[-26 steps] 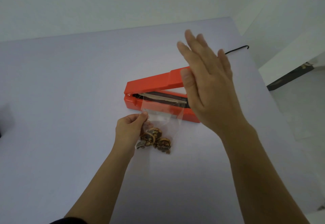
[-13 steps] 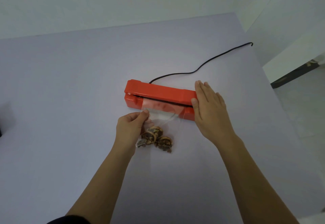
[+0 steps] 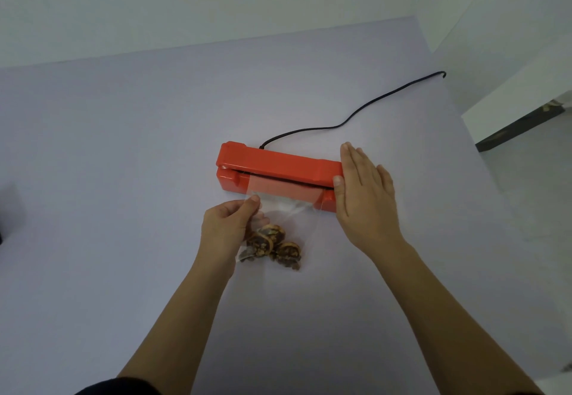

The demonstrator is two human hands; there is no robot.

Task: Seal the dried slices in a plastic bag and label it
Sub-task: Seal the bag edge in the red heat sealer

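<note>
Left grip (image 3: 227,227): pinches the left edge of the plastic bag (image 3: 289,208), frame centre.
Right grip (image 3: 365,196): released, flat on the right end of the sealer (image 3: 278,164).
Bag mouth: I see it under the sealer bar, which runs left-right; dried slices (image 3: 272,244) lie nearer my left grip.

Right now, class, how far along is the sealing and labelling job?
Done: slices are inside the bag. In hand: the bag's mouth lies in the closed sealer; the right hand presses it down, the left hand pinches the bag. Left: labelling; no label shows.
</note>
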